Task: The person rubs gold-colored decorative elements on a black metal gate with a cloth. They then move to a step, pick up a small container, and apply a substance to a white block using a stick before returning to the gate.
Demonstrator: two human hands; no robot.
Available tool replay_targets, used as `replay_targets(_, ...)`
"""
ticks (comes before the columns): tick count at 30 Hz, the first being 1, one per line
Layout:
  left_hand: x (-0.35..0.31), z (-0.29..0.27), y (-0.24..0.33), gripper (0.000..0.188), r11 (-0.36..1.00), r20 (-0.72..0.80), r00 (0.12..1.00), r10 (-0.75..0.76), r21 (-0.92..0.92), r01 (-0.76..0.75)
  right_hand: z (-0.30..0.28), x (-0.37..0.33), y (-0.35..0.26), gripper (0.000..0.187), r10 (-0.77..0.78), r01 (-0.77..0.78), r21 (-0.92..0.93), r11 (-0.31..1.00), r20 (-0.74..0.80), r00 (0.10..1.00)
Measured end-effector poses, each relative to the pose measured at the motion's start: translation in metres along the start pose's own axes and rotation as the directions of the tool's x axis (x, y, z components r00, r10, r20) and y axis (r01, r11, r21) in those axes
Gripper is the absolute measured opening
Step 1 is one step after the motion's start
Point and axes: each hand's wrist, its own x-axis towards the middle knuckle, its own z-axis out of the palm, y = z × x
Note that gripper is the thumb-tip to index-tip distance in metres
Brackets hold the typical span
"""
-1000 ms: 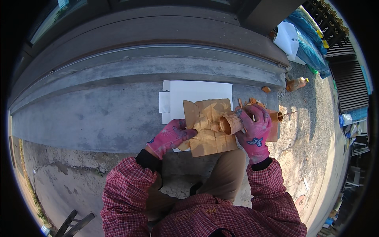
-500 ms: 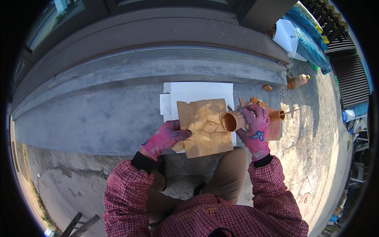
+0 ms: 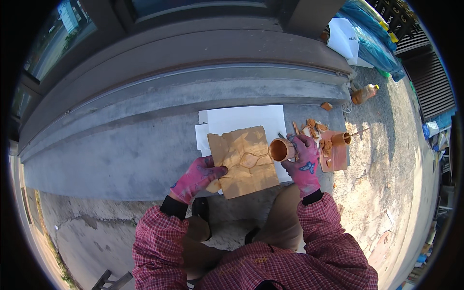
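My left hand, in a pink glove, pinches the left side of a creased brown sheet of paper or thin card between thumb and fingers. A small wet-looking brown pool lies in its middle, and a thin trail runs from there to the sheet's right edge. Against that edge is the mouth of a small round orange-brown cup, tilted toward the sheet. My right hand, gloved in pink too, is closed around the cup's right side. Which way the liquid runs I cannot tell.
White paper lies beneath on the grey concrete step. To the right, orange-brown chips lie beside a reddish board and a second cup with a stick in it. Farther off stands a yellow-capped bottle.
The brown sheet has shifted left and turned slightly. The cup has moved a little left, and its opening shows more from above. More of the reddish board now shows past my right hand.
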Motion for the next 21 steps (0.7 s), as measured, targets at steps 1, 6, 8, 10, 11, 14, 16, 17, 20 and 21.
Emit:
replay_targets(1, 0.000, 0.001, 0.000, 0.034, 1.000, -0.010, 1.000, 0.012, -0.001, -0.012, 0.002, -0.002, 0.003, 0.065, 0.007, -0.007, -0.004, 1.000, -0.012, 1.000)
replay_targets(6, -0.004, -0.004, 0.003, 0.035, 1.000, -0.069, 0.998, 0.014, -0.007, -0.014, 0.026, -0.016, 0.022, 0.064, 0.178, -0.180, 0.130, 0.975, 0.031, 0.984)
replay_targets(8, -0.004, -0.008, 0.005, 0.035, 0.999, -0.088, 0.996, 0.027, -0.035, -0.030, 0.042, -0.022, 0.030, 0.061, 0.259, -0.280, 0.263, 0.923, 0.113, 0.959)
replay_targets(10, -0.006, -0.013, 0.007, 0.034, 0.997, -0.113, 0.993, 0.041, -0.053, -0.048, 0.055, -0.028, 0.028, 0.059, 0.377, -0.440, 0.426, 0.791, 0.227, 0.898)
replay_targets(11, -0.006, -0.016, 0.006, 0.034, 0.997, -0.128, 0.991, 0.049, -0.057, -0.056, 0.065, -0.033, 0.029, 0.058, 0.420, -0.513, 0.494, 0.702, 0.294, 0.859)
replay_targets(14, -0.003, -0.022, 0.010, 0.034, 0.994, -0.152, 0.986, 0.073, -0.064, -0.084, 0.087, -0.040, 0.038, 0.056, 0.428, -0.521, 0.546, 0.657, 0.299, 0.853)
replay_targets(16, -0.001, -0.027, 0.014, 0.034, 0.995, -0.170, 0.983, 0.069, -0.057, -0.080, 0.104, -0.046, 0.045, 0.060, 0.420, -0.498, 0.482, 0.721, 0.268, 0.867)
replay_targets(17, -0.001, -0.029, 0.019, 0.034, 0.996, -0.184, 0.981, 0.065, -0.047, -0.075, 0.104, -0.047, 0.044, 0.063, 0.460, -0.554, 0.478, 0.682, 0.308, 0.833)
replay_targets(20, 0.002, -0.033, 0.033, 0.034, 0.996, -0.189, 0.978, 0.083, -0.013, -0.087, 0.111, -0.055, 0.053, 0.079, 0.345, -0.393, 0.346, 0.852, 0.195, 0.918)
replay_targets(21, 0.002, -0.034, 0.036, 0.034, 0.996, -0.192, 0.977, 0.091, -0.001, -0.093, 0.105, -0.057, 0.050, 0.083, 0.361, -0.413, 0.377, 0.829, 0.203, 0.910)
